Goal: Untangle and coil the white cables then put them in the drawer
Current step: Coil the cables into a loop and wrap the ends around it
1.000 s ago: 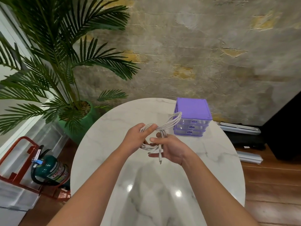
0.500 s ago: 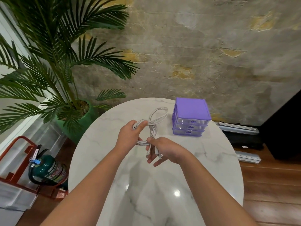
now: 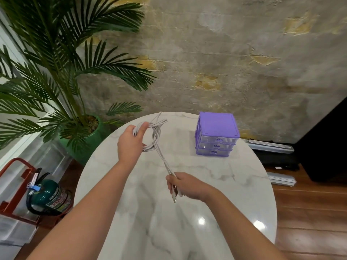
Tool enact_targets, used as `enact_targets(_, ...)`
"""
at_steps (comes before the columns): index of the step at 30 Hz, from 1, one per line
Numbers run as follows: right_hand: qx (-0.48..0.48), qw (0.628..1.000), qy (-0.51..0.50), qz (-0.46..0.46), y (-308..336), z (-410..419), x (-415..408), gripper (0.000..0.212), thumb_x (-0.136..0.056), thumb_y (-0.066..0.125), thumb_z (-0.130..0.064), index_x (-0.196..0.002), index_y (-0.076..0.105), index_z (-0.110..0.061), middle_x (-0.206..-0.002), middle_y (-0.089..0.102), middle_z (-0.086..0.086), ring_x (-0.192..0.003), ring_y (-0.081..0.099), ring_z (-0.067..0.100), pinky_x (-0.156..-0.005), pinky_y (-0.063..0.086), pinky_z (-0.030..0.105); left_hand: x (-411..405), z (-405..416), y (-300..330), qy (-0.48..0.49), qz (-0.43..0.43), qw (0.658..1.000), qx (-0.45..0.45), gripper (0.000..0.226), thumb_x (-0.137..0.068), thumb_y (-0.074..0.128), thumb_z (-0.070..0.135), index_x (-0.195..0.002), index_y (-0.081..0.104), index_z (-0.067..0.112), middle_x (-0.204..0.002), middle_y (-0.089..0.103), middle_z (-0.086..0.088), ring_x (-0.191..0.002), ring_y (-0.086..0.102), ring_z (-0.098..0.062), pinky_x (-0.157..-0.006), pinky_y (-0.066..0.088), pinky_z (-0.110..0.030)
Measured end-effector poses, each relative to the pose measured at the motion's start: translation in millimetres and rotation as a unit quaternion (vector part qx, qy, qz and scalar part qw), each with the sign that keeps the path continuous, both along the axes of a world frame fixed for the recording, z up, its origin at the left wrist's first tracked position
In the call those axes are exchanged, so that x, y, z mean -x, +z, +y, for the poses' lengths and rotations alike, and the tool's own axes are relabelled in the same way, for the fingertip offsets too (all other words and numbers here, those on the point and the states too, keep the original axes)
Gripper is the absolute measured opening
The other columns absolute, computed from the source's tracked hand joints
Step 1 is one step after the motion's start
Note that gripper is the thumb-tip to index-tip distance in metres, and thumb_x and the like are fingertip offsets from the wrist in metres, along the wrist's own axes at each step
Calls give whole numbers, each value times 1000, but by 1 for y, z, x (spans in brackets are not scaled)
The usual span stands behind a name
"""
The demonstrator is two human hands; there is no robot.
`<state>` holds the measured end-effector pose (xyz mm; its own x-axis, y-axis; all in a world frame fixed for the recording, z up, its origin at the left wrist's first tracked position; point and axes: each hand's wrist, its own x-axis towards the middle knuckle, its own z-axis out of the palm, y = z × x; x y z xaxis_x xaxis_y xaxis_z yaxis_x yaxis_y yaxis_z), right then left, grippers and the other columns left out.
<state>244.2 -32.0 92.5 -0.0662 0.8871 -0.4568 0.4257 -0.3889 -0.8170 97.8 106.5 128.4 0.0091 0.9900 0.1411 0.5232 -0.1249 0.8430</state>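
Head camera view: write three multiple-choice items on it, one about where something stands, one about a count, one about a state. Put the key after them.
1. Where does the purple drawer unit stand on the table?
A. On the far right part, near the wall
B. At the near edge, under the arms
C. On the floor beside the plant

2. How many drawers does it show?
A. One
B. Three
C. Five

3. What state are the drawers in?
A. All shut
B. Top one pulled out
C. All removed

Key:
1 A: it stands beyond the right hand, towards the wall.
2 B: three clear fronts are stacked under the purple top.
3 A: every front sits flush, while the white cables run between the left hand and the right hand.
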Motion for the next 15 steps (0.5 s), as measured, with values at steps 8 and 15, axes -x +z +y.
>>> enact_targets(8,2,995,-85,-54,-1,17,7,52,-83,64,-13,-133,51,-18,-98,59,1,-84,58,17,-76,50,27,-10,-15,-4,-72,9,997,4,59,-87,51,65,-80,51,7,-62,59,-7,-49,62,-5,-62,50,-43)
enact_targets(15,15,944,-251,214,29,40,15,46,-91,54,-3,-128,30,-12,-70,57,10,-59,60,26,-76,55,40,-24,-31,-8,-78,13,997,10,52,-88,51,63,-76,48,13,-60,58,-3,-51,64,-6,-59,48,-38)
